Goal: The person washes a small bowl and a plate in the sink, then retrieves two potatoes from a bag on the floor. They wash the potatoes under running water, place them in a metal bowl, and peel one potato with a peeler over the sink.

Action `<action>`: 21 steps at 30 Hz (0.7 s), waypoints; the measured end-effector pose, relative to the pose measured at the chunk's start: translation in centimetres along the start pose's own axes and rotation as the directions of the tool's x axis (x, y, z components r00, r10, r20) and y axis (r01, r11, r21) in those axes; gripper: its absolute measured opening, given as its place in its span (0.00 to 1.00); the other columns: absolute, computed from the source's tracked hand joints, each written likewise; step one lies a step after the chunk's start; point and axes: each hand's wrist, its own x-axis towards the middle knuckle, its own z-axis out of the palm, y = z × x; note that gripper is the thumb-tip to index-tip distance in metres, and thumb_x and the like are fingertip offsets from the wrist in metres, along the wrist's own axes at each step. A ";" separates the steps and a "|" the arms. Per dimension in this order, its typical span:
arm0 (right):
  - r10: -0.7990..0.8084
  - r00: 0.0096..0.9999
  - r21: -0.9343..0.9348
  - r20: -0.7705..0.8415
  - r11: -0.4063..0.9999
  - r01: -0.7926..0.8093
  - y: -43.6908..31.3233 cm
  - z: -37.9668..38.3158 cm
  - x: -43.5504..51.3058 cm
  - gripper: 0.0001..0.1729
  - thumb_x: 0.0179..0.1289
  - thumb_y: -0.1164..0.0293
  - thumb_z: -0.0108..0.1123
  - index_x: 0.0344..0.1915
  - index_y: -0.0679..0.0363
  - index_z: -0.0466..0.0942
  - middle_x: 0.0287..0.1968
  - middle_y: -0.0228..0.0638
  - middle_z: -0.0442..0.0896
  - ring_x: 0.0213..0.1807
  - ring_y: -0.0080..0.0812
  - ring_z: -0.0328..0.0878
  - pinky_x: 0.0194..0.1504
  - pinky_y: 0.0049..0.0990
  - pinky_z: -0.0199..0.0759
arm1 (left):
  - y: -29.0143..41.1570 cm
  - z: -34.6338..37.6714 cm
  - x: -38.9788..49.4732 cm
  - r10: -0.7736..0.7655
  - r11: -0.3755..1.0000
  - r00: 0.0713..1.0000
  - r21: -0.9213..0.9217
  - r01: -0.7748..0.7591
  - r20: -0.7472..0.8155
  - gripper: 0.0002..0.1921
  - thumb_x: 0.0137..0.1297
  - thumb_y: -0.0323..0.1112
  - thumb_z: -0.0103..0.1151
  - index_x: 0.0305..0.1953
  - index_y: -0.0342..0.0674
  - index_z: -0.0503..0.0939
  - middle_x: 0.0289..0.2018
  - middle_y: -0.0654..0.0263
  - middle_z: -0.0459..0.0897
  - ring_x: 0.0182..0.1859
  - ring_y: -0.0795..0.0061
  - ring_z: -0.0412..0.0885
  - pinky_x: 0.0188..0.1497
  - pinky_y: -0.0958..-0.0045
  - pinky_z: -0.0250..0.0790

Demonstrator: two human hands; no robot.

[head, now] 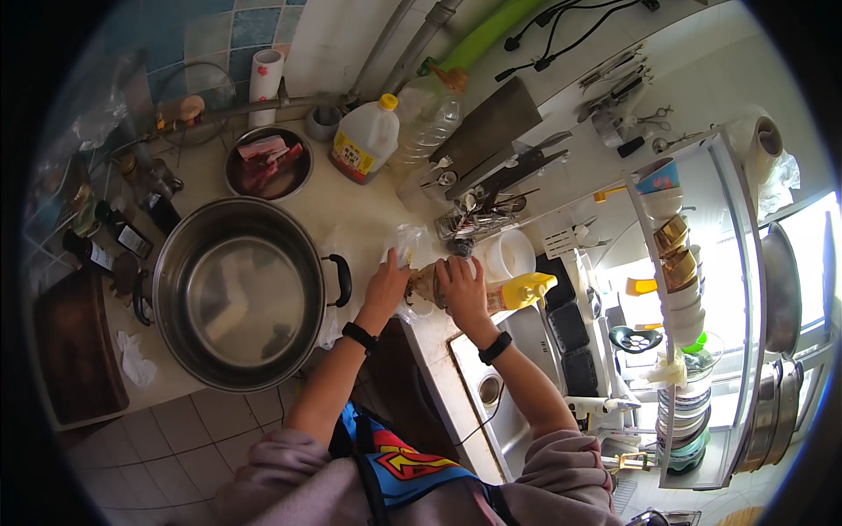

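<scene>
My left hand (388, 287) is at a crumpled clear plastic bag (411, 242) on the counter, its thumb or finger pointing up along the bag. My right hand (463, 287) rests over a pale round container (429, 284), whose open end faces left and shows brown bits; its exact kind is unclear. Left of my hands stands a large steel pot (243, 296) with black handles; nothing solid shows in it. Raw meat (270, 161) lies in a steel bowl (301, 183) behind the pot. A yellow bottle (523, 291) is right of my right hand.
A white plastic jug (365, 141) and a large clear bottle (431, 118) stand at the back. Sauce bottles (131, 237) are left of the pot. The sink (520, 421) lies at right, below a dish rack (664, 315). A white tub (513, 253) stands near my right hand.
</scene>
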 end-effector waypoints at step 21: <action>-0.146 0.989 0.001 0.017 0.989 0.146 -1.4 2.0 1.2 0.18 0.57 0.67 0.55 0.48 0.58 0.74 0.46 0.35 0.76 0.56 0.31 0.71 0.66 0.44 0.55 | -0.9 -2.5 -1.5 -0.060 0.997 0.998 -0.045 0.061 0.016 0.10 0.59 0.26 0.57 0.43 0.36 0.77 0.47 0.54 0.72 0.45 0.54 0.73 0.44 0.64 0.75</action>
